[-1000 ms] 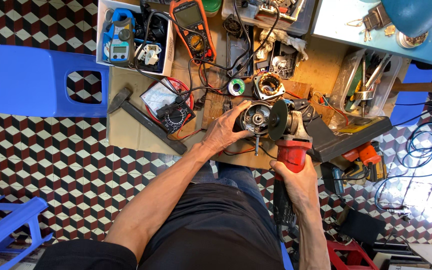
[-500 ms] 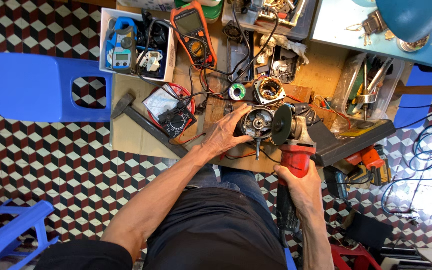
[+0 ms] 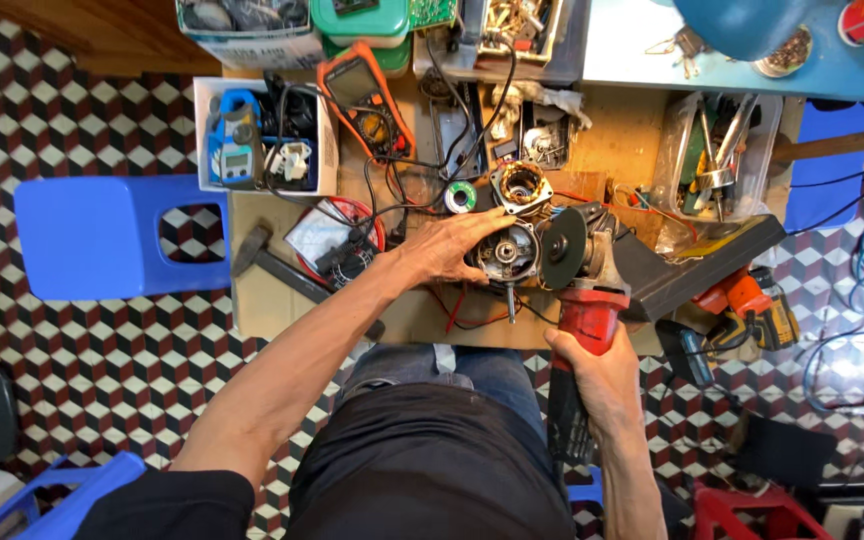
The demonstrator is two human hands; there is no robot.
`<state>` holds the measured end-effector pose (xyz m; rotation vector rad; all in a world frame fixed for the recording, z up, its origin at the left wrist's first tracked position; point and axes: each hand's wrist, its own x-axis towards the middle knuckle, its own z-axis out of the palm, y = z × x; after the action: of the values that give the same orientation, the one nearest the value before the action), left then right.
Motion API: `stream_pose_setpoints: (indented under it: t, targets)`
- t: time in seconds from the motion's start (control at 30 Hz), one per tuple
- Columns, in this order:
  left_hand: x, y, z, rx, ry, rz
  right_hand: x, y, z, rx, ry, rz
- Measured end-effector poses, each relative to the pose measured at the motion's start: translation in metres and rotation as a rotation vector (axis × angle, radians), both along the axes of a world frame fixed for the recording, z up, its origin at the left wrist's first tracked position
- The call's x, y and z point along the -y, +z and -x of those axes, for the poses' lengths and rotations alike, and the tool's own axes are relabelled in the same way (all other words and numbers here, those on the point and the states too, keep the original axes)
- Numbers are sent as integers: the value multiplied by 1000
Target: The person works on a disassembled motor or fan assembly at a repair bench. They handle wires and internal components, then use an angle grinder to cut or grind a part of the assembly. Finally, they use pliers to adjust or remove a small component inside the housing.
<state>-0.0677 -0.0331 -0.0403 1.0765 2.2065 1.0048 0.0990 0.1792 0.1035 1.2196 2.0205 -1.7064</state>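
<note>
Left hand [image 3: 447, 250] flattened over motor housing [image 3: 505, 252] | right hand [image 3: 597, 372] still grips grinder [image 3: 584, 300]

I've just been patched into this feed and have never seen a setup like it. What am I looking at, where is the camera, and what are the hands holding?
There is no machine here: a person works with two bare hands, and the one camera sits on their head, looking straight down past their lap.

The right hand grips the red body of an angle grinder, whose dark disc stands on edge. The left hand rests on a round metal motor part beside the disc.

They work over a small wooden workbench crowded with tools: an orange multimeter, a white box of meters and plugs, a copper-wound motor stator, a hammer and tangled wires. A blue plastic stool stands on the patterned floor alongside.
</note>
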Motion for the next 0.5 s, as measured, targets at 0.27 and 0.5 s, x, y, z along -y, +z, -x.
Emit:
stream_pose_setpoints:
  t: [0.27,0.5]
  targets:
    - [-8,9,-5,-73,22,-56,37,2,-25,-4,-167,-28]
    - [-14,21,-16,-67,76,31,89,1,-45,-25,-379,3]
